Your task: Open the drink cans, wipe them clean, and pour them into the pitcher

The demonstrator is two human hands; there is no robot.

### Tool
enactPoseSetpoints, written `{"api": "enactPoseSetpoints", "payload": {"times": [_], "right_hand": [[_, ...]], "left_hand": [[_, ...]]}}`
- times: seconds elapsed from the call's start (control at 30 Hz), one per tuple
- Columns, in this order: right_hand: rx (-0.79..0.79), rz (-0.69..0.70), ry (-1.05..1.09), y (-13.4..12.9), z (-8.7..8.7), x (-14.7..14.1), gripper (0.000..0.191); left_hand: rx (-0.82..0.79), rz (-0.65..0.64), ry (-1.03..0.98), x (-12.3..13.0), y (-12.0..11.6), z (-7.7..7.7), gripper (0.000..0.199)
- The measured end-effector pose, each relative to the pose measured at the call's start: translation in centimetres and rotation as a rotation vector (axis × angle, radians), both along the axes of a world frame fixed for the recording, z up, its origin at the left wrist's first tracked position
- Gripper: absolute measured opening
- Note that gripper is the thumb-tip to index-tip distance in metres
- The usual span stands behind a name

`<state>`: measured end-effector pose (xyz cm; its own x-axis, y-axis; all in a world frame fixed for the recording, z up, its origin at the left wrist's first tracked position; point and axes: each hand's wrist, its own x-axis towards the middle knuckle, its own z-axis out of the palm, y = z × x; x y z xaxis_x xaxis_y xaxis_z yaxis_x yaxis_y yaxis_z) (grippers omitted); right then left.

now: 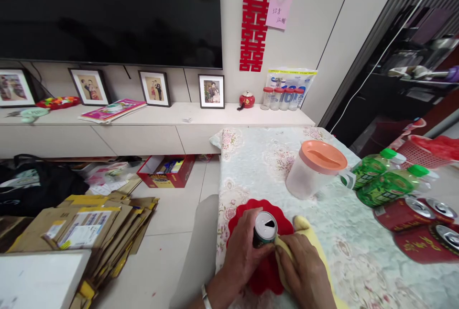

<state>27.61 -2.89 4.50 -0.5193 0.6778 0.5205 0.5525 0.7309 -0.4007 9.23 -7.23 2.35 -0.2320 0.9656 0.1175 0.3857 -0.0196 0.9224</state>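
Metal can point(264, 230), silver-topped, likely light and dentable: grip its side gently, your left fingers point(249, 220) clamped round it, right fingers point(298, 250) clamped on soft yellow cloth point(304, 223).

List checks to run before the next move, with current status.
1. Left hand gripping the drink can: ok, thumb and fingers around its side.
2. Yellow cloth in the right hand: ok, bunched in the fingers beside the can.
3. Can sealed: not ok, the dark drinking hole in its top is open.
4. Can drained: cannot tell, its inside does not show.
5. Can base resting on the red scalloped tray: cannot tell, the left hand hides it.
6. Orange lid on the pitcher: ok, seated on top.
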Motion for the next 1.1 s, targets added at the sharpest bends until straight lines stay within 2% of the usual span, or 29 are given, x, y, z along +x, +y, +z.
{"api": "enactPoseSetpoints", "payload": {"times": [0.1,0.23,0.4,0.67,0.83,1.0,1.1], "right_hand": [[-0.05,-0.003,0.037,-0.1,-0.3,0.3,0.016],[-0.048,-0.091,0.085,-0.1,-1.1,-0.1,0.014],[-0.035,-0.144,0.074,-0.3,-1.9,-0.7,0.013],[-0.06,-0.181,0.015,-0.2,-2.3,-0.7,0.016],[0.045,-0.177,-0.102,-0.1,-2.5,-1.0,0.009],[0.125,-0.242,-0.277,-0.4,-1.7,-2.0,0.017],[0.144,-0.28,-0.365,-0.6,-1.3,-2.6,0.019]], "left_hand": [[0.015,0.006,0.0,0.0,0.0,0.0,0.072],[0.017,-0.002,-0.002,0.0,0.1,0.3,0.071],[0.016,-0.02,-0.007,-0.1,0.2,0.4,0.073],[0.093,-0.03,0.04,-0.2,0.1,0.7,0.073],[0.094,-0.03,0.05,-0.2,0.1,0.3,0.077],[0.067,-0.021,0.048,-0.2,0.4,-0.5,0.078],[0.055,-0.024,0.034,-0.3,0.3,-0.2,0.077]]}}
